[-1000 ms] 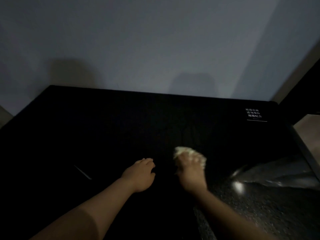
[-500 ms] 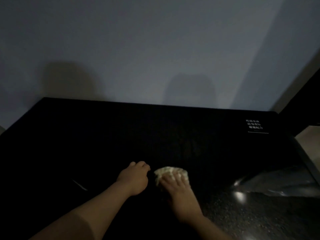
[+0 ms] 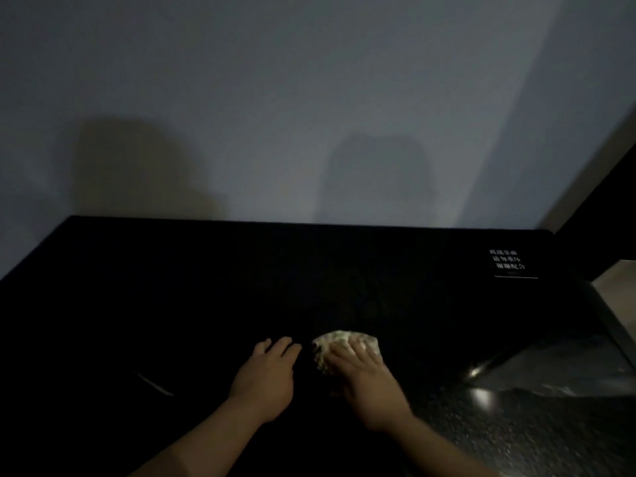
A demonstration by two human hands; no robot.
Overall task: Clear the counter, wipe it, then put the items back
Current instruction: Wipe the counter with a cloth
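Though further right a second ago, now scrubbing just beside the left hand, flat and empty on the table. Pinning the pale cloth under straight fingers of the right hand. Looks mid-wipe still.

The right hand covers the near half of the cloth. Both forearms run off the bottom edge. White lettering at the desk's far right corner is too blurred to read; the thin streak at left is perhaps a reflection.
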